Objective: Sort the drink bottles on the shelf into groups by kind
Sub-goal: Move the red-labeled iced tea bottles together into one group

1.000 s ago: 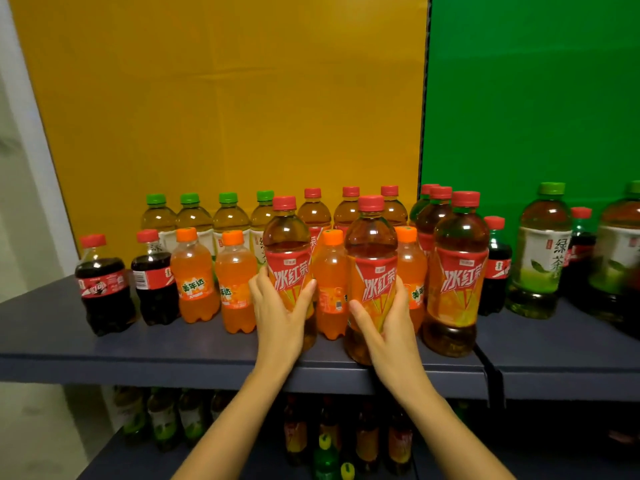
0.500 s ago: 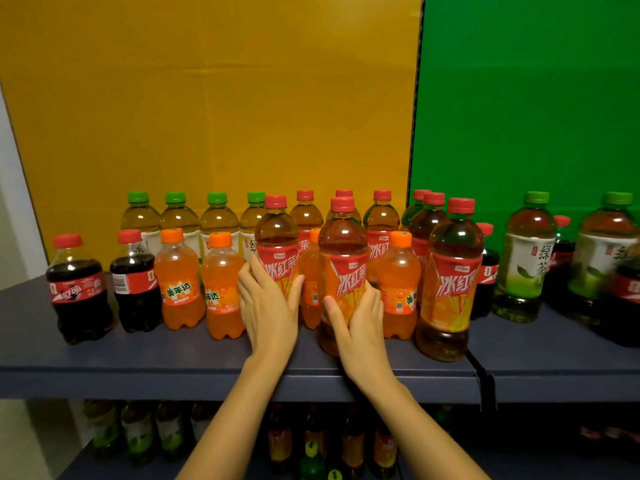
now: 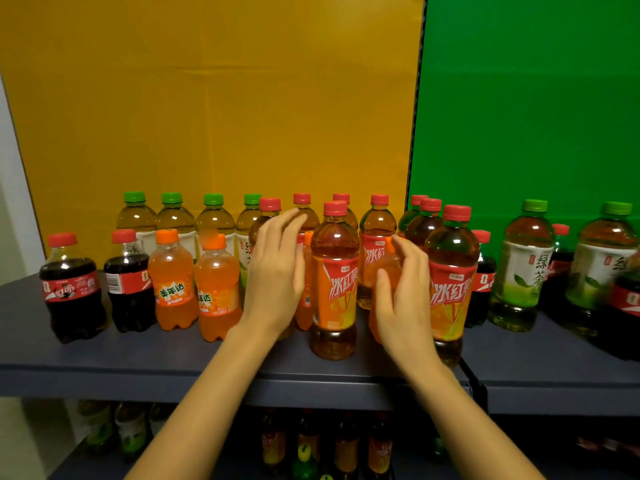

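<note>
A tall red-capped iced tea bottle (image 3: 334,282) stands free at the shelf's front, between my two hands. My left hand (image 3: 277,271) hovers with fingers spread in front of another iced tea bottle (image 3: 269,206), of which mostly the cap shows. My right hand (image 3: 403,292) is open in front of a small orange soda bottle (image 3: 390,268), largely hidden behind it. A third iced tea bottle (image 3: 452,285) stands just right of that hand. Two orange sodas (image 3: 173,282) and two colas (image 3: 71,289) line the left front.
Green-capped tea bottles (image 3: 173,220) and more iced teas (image 3: 377,230) fill the back row. Large green tea bottles (image 3: 523,271) and colas (image 3: 483,282) stand at the right. The dark shelf (image 3: 156,362) has a front lip; a lower shelf holds more bottles (image 3: 343,448).
Both hands have let go of the two iced tea bottles they were gripping. The left hand rose and opened; the right hand shifted right to the small orange soda.
</note>
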{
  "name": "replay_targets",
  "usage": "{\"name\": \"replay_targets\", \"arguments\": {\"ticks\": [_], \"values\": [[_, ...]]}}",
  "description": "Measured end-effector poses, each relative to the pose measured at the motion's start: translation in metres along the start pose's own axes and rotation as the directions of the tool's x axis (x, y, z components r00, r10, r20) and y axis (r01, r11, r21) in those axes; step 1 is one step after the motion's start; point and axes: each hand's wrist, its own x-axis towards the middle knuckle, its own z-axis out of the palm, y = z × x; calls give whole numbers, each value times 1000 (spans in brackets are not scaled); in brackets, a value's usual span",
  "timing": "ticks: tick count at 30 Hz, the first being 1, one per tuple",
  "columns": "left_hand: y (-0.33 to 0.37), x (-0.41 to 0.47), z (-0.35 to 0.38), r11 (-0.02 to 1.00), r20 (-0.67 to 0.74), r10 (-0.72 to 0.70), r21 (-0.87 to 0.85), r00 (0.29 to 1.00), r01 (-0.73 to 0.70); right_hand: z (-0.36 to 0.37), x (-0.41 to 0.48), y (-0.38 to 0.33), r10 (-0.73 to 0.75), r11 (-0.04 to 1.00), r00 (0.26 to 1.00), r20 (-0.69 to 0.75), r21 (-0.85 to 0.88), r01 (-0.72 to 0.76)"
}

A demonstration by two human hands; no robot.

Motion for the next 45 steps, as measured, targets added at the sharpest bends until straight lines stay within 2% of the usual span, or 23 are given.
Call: {"name": "replay_targets", "arguments": {"ticks": [2, 4, 7, 10, 12, 16, 19, 21, 25, 32, 39, 45], "values": [[5, 17, -5, 1000, 131, 6, 18, 991, -8, -2, 10, 0, 10, 999, 1000, 22, -41, -9], [1, 32, -3, 985, 317, 57, 140, 947, -106, -2, 16, 0, 9, 994, 999, 50, -111, -4], [-8, 50, 1, 900, 587, 86, 301, 805, -315, -1, 20, 0, 14, 979, 996, 88, -205, 4], [-10, 69, 0, 818, 755, 38, 353, 655, -455, 1, 16, 4, 54, 962, 990, 131, -273, -16], [-9, 81, -1, 827, 823, -4, 322, 568, -461, 4, 11, 7, 61, 956, 989, 132, -292, -20], [-2, 98, -1, 886, 909, -109, 273, 403, -376, 9, 7, 9, 81, 948, 989, 123, -316, -39], [1, 109, 3, 928, 956, -113, 199, 270, -316, 12, 8, 11, 91, 941, 989, 115, -336, -47], [2, 112, 6, 937, 968, -111, 178, 226, -300, 14, 8, 12, 69, 942, 992, 101, -334, -32], [6, 110, 14, 950, 971, -132, 182, 201, -252, 15, 5, 14, 69, 964, 993, 95, -264, -42], [2, 111, 27, 958, 982, -107, 144, 154, -249, 16, 6, 20, 232, 956, 964, 131, -215, -201], [3, 117, 26, 978, 966, -97, 138, 238, -159, 13, 20, 15, 299, 944, 941, 159, -197, -266], [1, 138, 18, 984, 915, -111, 155, 387, -85, 10, 37, 7, 243, 963, 963, 116, -146, -226]]}}
